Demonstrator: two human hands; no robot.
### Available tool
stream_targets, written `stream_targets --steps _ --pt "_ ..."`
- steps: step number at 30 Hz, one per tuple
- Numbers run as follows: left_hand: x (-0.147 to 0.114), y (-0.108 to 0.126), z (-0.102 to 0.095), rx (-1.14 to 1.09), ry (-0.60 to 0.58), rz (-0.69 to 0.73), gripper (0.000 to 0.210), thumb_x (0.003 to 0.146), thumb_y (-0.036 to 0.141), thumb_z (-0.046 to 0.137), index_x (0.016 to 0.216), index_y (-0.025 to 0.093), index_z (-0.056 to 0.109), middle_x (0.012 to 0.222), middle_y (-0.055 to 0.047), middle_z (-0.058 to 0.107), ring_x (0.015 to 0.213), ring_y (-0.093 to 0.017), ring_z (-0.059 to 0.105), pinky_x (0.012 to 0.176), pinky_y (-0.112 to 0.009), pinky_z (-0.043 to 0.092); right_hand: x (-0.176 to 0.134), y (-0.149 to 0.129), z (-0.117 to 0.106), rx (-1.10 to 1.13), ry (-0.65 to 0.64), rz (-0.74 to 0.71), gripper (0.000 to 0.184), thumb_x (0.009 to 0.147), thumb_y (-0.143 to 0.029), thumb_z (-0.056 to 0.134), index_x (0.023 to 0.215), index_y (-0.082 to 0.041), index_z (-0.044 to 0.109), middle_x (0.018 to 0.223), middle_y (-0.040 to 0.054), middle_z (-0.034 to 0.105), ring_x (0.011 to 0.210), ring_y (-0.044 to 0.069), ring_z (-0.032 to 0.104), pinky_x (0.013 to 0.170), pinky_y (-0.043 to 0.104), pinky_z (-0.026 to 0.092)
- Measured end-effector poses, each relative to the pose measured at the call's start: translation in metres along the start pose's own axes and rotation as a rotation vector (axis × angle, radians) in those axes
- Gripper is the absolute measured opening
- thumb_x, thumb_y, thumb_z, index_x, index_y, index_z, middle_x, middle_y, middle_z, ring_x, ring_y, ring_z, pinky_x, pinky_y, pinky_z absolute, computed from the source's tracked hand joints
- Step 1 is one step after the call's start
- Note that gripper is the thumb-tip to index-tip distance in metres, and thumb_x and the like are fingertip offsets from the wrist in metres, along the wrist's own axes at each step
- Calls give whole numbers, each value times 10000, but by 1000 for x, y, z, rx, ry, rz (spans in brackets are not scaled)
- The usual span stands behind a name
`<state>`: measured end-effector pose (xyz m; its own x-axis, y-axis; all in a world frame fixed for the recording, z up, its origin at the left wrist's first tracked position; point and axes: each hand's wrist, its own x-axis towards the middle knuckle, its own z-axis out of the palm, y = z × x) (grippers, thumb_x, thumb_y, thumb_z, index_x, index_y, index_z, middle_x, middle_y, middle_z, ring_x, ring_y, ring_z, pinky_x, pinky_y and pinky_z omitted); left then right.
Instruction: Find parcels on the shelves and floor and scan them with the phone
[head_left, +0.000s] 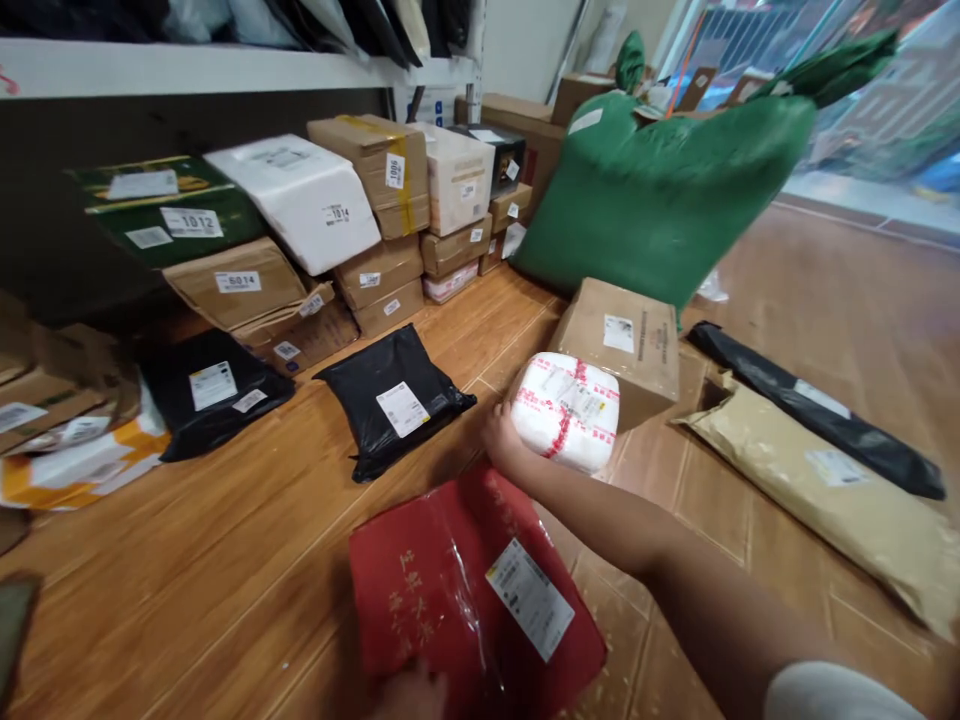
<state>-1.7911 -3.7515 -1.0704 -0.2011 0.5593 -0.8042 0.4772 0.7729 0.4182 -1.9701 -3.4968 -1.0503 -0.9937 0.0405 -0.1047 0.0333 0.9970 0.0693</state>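
Observation:
My right hand [501,437] reaches across to the far edge of a red box [427,570], right against the left side of a white parcel [574,410] with red printed tape. Its fingers curl down out of sight, so whether they grip the box or the parcel is unclear. My left hand [414,692], blurred and partly cut off at the bottom, touches the near part of the red box. Clear tape and a white label lie across that box's top. Behind the white parcel stands a brown carton [645,325].
Black plastic parcels [390,395] lie on the wooden floor to the left. Labelled boxes [379,175] are stacked under a white shelf [225,72]. A bulging green sack [637,200] stands at the back. On the right lie a tan padded parcel [810,470] and a long black one [825,405].

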Motion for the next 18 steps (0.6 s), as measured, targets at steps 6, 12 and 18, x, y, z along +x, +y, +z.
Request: stream_targets --steps 6,12,18 --pt "24 70 -52 389 148 154 1116 519 419 747 1501 238 251 1565 -222 167 1029 -424 605 846 -552 502 -94 67 -11 -177 37 -82 329 901 -148 458 1157 -47 638 1203 259 623 1183 421 489 1007 633 326" --pt "74 106 -77 618 155 399 1222 435 281 760 1501 322 164 1594 -179 50 1015 -388 606 792 -516 512 -112 108 -6 -223 27 -135 359 932 -134 381 1213 -50 588 1224 231 609 1157 365 519 938 543 415" --pt "113 167 -70 827 84 559 836 496 396 689 1282 171 512 1313 -208 496 950 -353 600 676 -461 529 -89 91 2 -172 36 -108 292 923 -164 431 1074 -67 661 1152 204 645 1064 325 559 930 506 410"
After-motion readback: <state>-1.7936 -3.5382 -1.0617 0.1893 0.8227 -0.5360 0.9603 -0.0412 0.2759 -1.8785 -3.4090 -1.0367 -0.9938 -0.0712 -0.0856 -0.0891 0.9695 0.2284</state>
